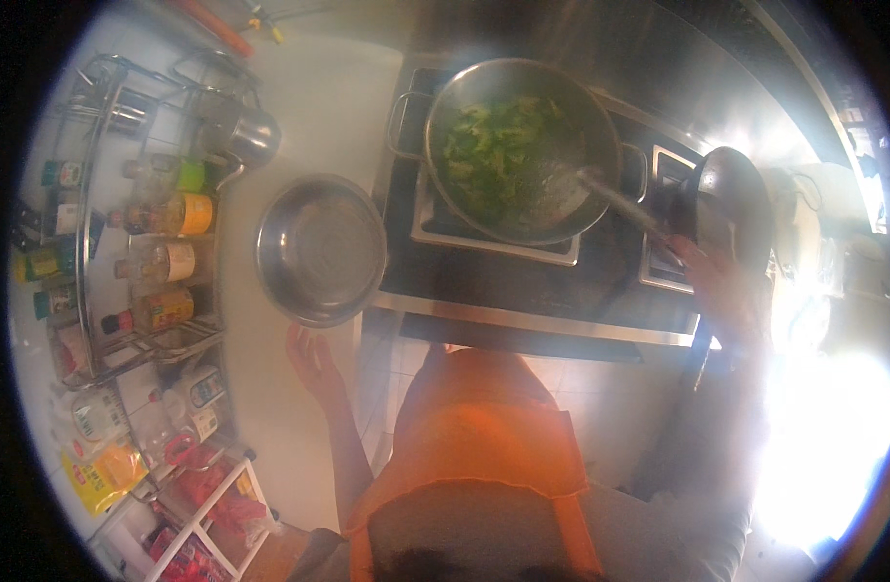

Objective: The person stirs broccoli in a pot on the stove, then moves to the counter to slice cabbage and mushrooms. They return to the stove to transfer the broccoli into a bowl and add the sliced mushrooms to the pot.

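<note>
My right hand [717, 287] grips the long handle of a cooking utensil [627, 207], whose head is down in a large two-handled steel pot [605, 218]. The kind of utensil is hard to tell through the haze. Chopped green leafy vegetables [499, 149] lie in the pot, mostly on its left side. The pot stands on the left burner of a black stove [459, 280]. My left hand [317, 364] holds nothing, its fingers apart at the near rim of a steel basin [321, 247] on the white counter. Whether the fingertips touch the rim cannot be told.
A dark wok or pan [732, 207] is tilted on the right burner, close to my right hand. Along the left wall, a wire rack [88, 233] holds several sauce bottles [172, 263] and a steel jug [252, 131]. Strong glare [827, 444] washes out the right side.
</note>
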Motion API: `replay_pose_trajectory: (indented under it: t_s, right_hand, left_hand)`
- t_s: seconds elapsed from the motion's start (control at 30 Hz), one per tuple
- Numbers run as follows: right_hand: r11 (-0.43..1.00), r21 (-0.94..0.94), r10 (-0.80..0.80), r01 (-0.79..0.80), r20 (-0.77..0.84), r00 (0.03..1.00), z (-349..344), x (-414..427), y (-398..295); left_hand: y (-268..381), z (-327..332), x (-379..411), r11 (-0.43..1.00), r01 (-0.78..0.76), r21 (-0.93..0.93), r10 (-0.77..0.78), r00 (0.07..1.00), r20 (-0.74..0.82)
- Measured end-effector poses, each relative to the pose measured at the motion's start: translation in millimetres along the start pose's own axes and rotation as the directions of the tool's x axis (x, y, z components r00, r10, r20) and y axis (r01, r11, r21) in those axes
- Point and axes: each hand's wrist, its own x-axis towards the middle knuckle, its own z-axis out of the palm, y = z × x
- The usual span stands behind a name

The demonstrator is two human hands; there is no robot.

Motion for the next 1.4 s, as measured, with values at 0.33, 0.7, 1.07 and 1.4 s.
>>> replay_pose_trajectory:
  t_s: [0.33, 0.7, 1.07, 1.4]
  right_hand:
    - [0.489, 0.658, 0.326, -0.573, 0.471, 0.82, -13.0, -6.8, -17.3]
    - [0.75, 0.546, 0.269, -0.373, 0.263, 0.926, 53.7, 34.0, -37.9]
    - [0.457, 0.687, 0.403, -0.565, 0.407, 0.82, 20.1, 22.6, -30.0]
    - [0.631, 0.663, 0.257, -0.403, 0.312, 0.915, 54.0, 32.6, -38.9]
  left_hand:
    - [-0.7, 0.5, -0.7, 0.996, -0.009, -0.084, 0.01, 1.0, 0.003]
    - [-0.9, -4.1, -7.0, 0.997, 0.023, -0.075, -0.025, 0.999, -0.028]
    - [-4.3, -9.6, -13.8, 0.998, 0.025, -0.05, -0.028, 0.998, -0.057]
    - [-4.4, -5.5, -10.2, 0.999, 0.007, -0.05, -0.009, 0.999, -0.039]
